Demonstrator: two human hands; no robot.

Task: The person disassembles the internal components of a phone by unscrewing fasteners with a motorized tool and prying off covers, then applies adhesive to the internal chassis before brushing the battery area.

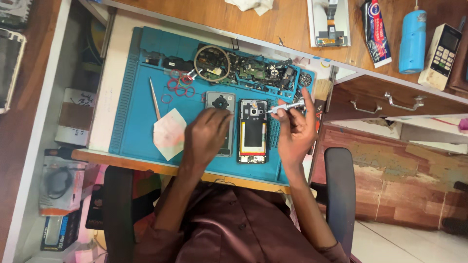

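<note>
An opened phone body [253, 131] with its yellow-edged battery bay lies on the blue work mat [136, 122]. Beside it, to the left, lies the grey back cover [220, 103] with a round camera cut-out. My left hand [204, 139] rests palm-down on the lower part of that cover, holding nothing. My right hand [295, 129] grips a thin silver screwdriver [286, 107], its tip pointing left at the top of the phone body.
Circuit boards and small parts [253, 70] fill the mat's top trays, near a round magnifier ring [211, 63], red rubber bands [179, 85], a thin stick [155, 100] and a pale paper piece [169, 134]. A brush [321, 90], wooden drawers [390, 100], chair arm [340, 190] stand right.
</note>
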